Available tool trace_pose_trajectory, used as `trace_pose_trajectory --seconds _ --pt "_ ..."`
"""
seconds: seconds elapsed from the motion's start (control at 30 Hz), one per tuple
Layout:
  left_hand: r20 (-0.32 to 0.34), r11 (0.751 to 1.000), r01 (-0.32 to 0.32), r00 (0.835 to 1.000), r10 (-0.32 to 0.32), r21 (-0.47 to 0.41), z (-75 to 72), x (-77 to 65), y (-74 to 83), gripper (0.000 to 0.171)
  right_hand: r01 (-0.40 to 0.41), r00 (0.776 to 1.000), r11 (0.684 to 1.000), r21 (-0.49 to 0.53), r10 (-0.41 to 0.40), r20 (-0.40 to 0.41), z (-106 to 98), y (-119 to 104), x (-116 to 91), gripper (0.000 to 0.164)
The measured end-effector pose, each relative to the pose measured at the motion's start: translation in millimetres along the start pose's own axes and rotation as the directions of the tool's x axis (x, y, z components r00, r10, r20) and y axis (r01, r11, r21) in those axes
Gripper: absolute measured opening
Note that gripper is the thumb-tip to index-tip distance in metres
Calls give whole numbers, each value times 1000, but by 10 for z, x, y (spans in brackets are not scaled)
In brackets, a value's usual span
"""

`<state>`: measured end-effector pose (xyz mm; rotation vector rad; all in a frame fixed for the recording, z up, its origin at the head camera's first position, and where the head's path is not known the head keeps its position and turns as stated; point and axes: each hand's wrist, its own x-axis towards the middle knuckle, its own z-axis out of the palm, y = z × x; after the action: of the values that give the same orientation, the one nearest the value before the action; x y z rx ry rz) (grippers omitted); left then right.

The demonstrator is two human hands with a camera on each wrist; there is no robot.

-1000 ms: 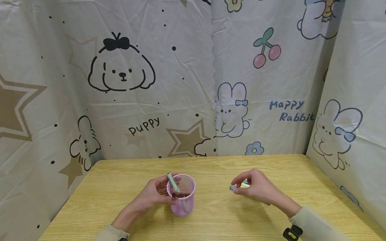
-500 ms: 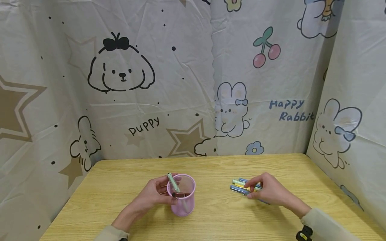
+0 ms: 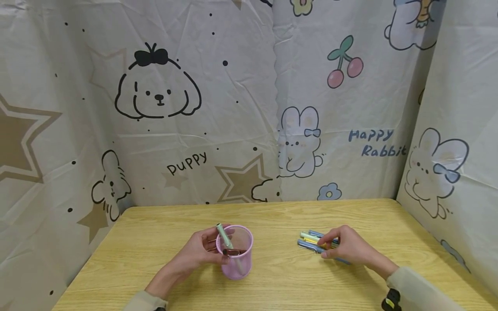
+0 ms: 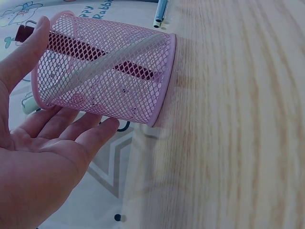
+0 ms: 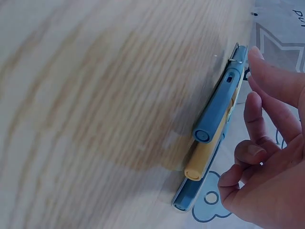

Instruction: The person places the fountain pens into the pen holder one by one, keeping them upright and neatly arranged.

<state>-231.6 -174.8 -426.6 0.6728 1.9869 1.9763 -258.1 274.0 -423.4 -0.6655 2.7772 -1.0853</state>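
My left hand (image 3: 196, 250) holds a pink mesh pen cup (image 3: 244, 264) upright on the table, thumb at the near side of the rim, fingers behind. Inside lean a light green pen (image 3: 224, 236) and a dark brown pen (image 3: 235, 252); both show through the mesh in the left wrist view. Over on the right, my right hand (image 3: 352, 247) hovers close above a row of pens, thumb and index finger apart. The row has a near blue pen (image 5: 218, 102), a yellow pen (image 5: 204, 157), a far blue pen (image 5: 188, 193) and a light green pen (image 3: 304, 234). My fingers partly hide them in the head view.
The wooden table (image 3: 272, 285) runs back to a printed cloth (image 3: 233, 108) hung along the rear and both sides. Bare wood separates the cup from the pens.
Compared with a second ago, my right hand has shifted right along the pens, uncovering their left ends. It has barely moved in the last half second. My left hand and the cup stay put.
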Motion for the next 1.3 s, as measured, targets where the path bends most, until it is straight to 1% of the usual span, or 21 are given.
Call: trace_pose_trajectory --seconds 0.27,0.43,0.6,0.9,1.07,1.3 --pt "-1 1000 -3 1000 3 -8 5 5 -9 83 12 1000 1000 -11 -12 3 1 31 9 20" --pt "4 1000 -3 1000 3 -8 -1 11 -10 84 2 1000 1000 -17 -2 -14 12 50 11 21" --pt "6 1000 8 1000 -7 -8 -4 15 -1 84 20 1000 999 -28 -20 -23 15 55 6 21" --pt "5 1000 11 1000 -11 -3 -4 5 7 85 15 1000 1000 25 -15 -1 42 39 -1 20" --pt "4 1000 15 1000 -15 -9 -5 7 12 84 21 1000 999 33 -21 0 46 26 -12 18" --pt "7 1000 12 1000 -12 -7 -12 3 1 84 -2 1000 999 45 1 22 67 6 -37 16"
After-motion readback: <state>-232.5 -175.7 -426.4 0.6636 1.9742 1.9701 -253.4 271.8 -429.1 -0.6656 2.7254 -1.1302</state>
